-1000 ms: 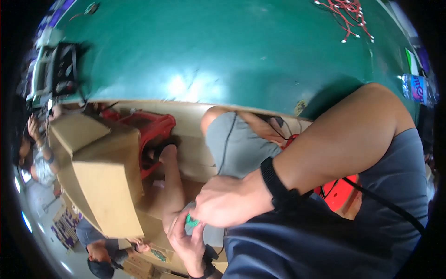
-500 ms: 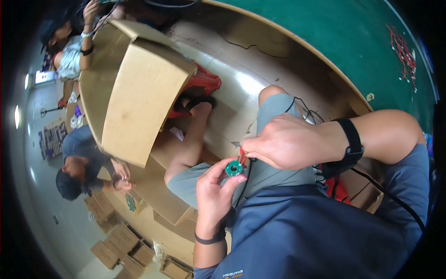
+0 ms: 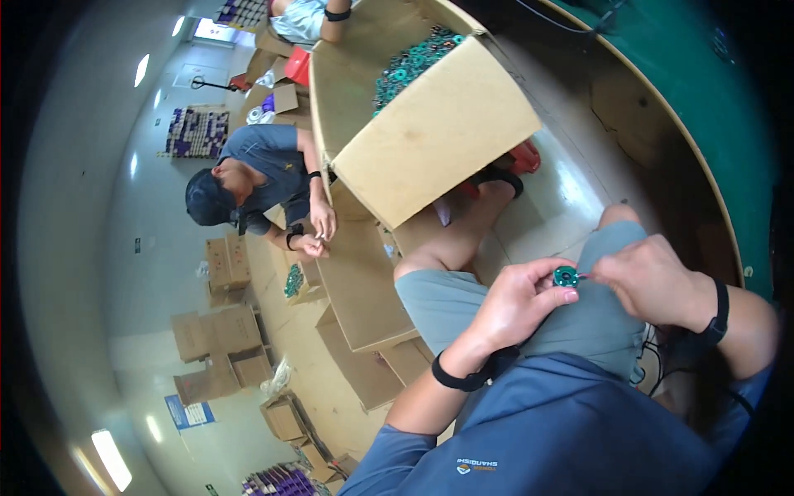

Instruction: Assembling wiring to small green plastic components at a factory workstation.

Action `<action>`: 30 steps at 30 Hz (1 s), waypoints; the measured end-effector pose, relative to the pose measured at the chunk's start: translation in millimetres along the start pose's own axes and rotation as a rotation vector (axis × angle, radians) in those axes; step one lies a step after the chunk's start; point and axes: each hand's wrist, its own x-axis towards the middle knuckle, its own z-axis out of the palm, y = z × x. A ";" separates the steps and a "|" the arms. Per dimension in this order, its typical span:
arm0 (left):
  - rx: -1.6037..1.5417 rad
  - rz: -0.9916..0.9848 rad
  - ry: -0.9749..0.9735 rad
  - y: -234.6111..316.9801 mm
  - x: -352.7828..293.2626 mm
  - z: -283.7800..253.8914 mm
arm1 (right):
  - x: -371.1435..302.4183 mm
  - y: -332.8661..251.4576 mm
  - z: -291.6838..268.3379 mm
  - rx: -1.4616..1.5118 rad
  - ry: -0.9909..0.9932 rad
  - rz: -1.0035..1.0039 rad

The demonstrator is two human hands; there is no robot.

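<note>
In front of my lap, my left hand [image 3: 519,304] pinches a small green ring-shaped part [image 3: 559,282] between thumb and fingers. The part has a dark centre and its round face is toward me. My right hand [image 3: 649,279] is closed just to the right of it, fingertips beside its edge. A thin dark bit shows at those fingertips, too small and blurred to name. Both hands are above my grey shorts [image 3: 608,318].
A large cardboard box [image 3: 438,132] ahead holds a heap of green ring parts [image 3: 405,70]. Left of it, a co-worker's hands [image 3: 321,233] meet over a lower carton [image 3: 356,281]. A green-topped table [image 3: 678,107] curves along the right. Stacked cartons [image 3: 219,331] stand far left.
The view has swung left, so the box, the co-worker and my hands appear farther right. Red wire seen at my right fingertips before no longer shows clearly. My left hand still holds the ring part.
</note>
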 end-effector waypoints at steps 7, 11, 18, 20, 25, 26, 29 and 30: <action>-0.080 0.020 -0.050 -6.7 4.6 2.7 | 3.7 3.8 1.9 0.041 0.006 -0.005; -0.108 -0.008 -0.053 0.3 3.6 -0.6 | 4.6 -7.3 -6.7 0.074 -0.012 -0.095; -0.140 0.054 0.021 -9.5 -0.9 3.7 | 2.8 -1.7 -1.0 0.098 -0.101 -0.012; -0.239 0.047 0.042 -7.5 0.9 9.7 | 3.4 15.8 -0.5 0.005 -0.165 0.061; -0.223 0.063 -0.004 -10.8 2.9 9.7 | 0.2 9.1 -1.1 0.035 -0.262 0.078; -0.221 0.070 0.003 -9.3 3.8 11.9 | -2.1 7.7 -2.1 0.036 -0.260 0.094; -0.222 0.066 -0.011 -10.1 5.9 10.3 | -4.9 3.0 -0.4 0.174 -0.240 0.000; -0.204 0.076 -0.034 -12.0 4.4 10.8 | -4.7 5.3 -1.1 0.177 -0.240 0.006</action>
